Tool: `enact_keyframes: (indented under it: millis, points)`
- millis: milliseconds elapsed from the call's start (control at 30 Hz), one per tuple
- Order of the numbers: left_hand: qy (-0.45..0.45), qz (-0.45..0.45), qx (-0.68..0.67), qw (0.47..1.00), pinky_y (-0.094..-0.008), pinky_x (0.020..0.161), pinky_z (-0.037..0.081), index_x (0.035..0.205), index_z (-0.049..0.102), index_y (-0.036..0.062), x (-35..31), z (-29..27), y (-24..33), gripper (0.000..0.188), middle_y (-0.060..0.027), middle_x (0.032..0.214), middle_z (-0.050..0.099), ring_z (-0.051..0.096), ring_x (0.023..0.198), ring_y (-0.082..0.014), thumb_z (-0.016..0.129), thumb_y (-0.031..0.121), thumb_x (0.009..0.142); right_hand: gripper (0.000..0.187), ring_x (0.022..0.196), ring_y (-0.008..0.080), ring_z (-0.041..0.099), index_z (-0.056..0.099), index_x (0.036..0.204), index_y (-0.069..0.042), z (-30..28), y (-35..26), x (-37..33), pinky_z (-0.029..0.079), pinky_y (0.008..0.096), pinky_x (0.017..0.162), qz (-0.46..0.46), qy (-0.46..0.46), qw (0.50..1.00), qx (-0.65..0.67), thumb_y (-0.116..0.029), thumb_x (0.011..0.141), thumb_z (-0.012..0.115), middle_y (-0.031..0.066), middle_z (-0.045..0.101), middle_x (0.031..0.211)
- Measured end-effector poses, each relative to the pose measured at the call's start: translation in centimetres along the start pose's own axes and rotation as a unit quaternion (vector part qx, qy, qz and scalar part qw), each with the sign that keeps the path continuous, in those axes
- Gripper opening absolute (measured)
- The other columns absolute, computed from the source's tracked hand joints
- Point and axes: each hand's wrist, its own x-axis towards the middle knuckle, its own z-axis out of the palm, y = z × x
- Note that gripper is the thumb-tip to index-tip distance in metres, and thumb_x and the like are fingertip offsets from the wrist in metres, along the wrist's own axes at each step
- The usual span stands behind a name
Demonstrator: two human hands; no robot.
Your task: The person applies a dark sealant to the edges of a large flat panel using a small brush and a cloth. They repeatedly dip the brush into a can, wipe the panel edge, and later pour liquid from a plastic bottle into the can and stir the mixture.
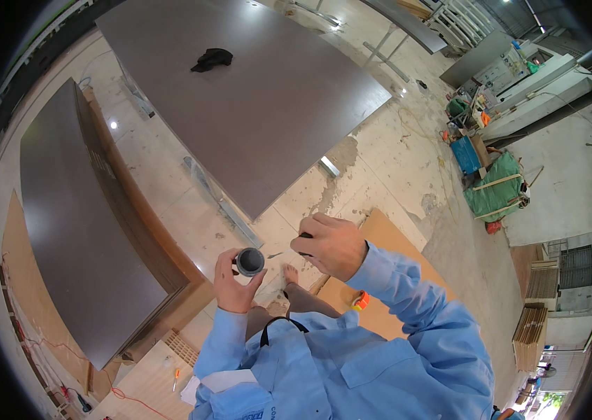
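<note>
Between the two raised hands, just above the light blue shirt front: a small dark cylinder (249, 261), round end face toward the camera, pinched in the fingers of the left hand (234, 280). Left hand is closed narrowly around it, thumb on one side, fingertips on the other. Right hand (332, 245) sits just beside it at the same height, curled into a loose fist over a small dark object (305, 236) of which only an end shows; what it is cannot be told. A thin sliver (275, 255) lies in the gap between the hands, too small to identify. Judgement: the work in hand looks like bringing the right hand's item to the cylinder's end; doing that well means keeping the cylinder steady and square in the left fingers, holding the grip clear of the end face, and lining up both pieces before pressing. Below the hands, a bare foot (291, 274) on pale, stained floor (380, 161). Just right of it, a brown board (387, 238) with an orange tape roll (360, 302) on it. Farther out: a large dark panel (254, 98) carrying a black rag (212, 59), a second dark panel (72, 224) well to the left, a green sack (495, 185) and blue crate (465, 155) far right
</note>
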Motion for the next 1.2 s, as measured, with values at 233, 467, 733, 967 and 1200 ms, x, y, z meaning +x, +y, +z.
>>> enact_keyframes:
  millis: [233, 467, 733, 967, 1200]
  points:
    - [0.028, 0.088, 0.035, 0.995, -0.0392, 0.083, 0.056, 0.121, 0.065, 0.0074, 0.4, -2.2, 0.2, 0.061, -0.0118, 0.115, 0.067, 0.065, 0.103, -0.0326, 0.096, 0.017, 0.069, 0.010, 0.089, 0.0233, 0.062, 0.067, 0.088, -0.012, -0.4, -5.0, 4.3, 0.056, 0.0374, 0.067, -0.080, -0.040, 0.989, -0.119, -0.014, 0.079, 0.071, 0.0043, 0.057, 0.092]
    - [0.031, 0.084, 0.047, 0.995, -0.0437, 0.096, 0.053, 0.120, 0.064, 0.0073, 0.0, -4.0, 0.7, 0.061, -0.0126, 0.118, 0.066, 0.063, 0.112, -0.0361, 0.094, 0.017, 0.069, 0.007, 0.091, 0.0236, 0.065, 0.071, 0.086, -0.011, 0.8, -7.9, 6.3, 0.057, 0.0383, 0.068, -0.100, -0.100, 0.979, -0.149, -0.013, 0.080, 0.072, 0.0048, 0.062, 0.093]
    - [0.030, 0.096, 0.051, 0.994, -0.0449, 0.096, 0.053, 0.121, 0.061, 0.0082, -0.4, -4.4, 0.3, 0.062, -0.0120, 0.119, 0.064, 0.062, 0.112, -0.0363, 0.094, 0.019, 0.069, 0.012, 0.099, 0.0294, 0.070, 0.077, 0.090, -0.005, 2.5, -8.7, 8.0, 0.060, 0.0393, 0.073, -0.124, -0.188, 0.955, -0.191, -0.012, 0.080, 0.075, 0.0121, 0.069, 0.099]
    - [0.014, 0.084, 0.048, 0.995, -0.0442, 0.096, 0.053, 0.123, 0.060, 0.0098, -0.2, -3.7, 0.7, 0.062, -0.0101, 0.121, 0.062, 0.062, 0.111, -0.0355, 0.093, 0.022, 0.071, 0.013, 0.102, 0.0319, 0.069, 0.078, 0.092, -0.005, 2.1, -8.1, 8.2, 0.060, 0.0408, 0.078, -0.078, -0.214, 0.958, -0.175, -0.009, 0.080, 0.074, 0.0142, 0.070, 0.103]
    - [0.018, 0.068, 0.022, 0.997, -0.0449, 0.097, 0.053, 0.122, 0.061, 0.0091, 0.6, -3.2, 0.7, 0.062, -0.0103, 0.119, 0.064, 0.063, 0.113, -0.0356, 0.094, 0.022, 0.071, 0.012, 0.097, 0.0269, 0.068, 0.074, 0.094, -0.012, 0.6, -6.6, 7.1, 0.058, 0.0416, 0.076, -0.051, -0.157, 0.976, -0.144, -0.017, 0.084, 0.077, 0.0047, 0.066, 0.099]
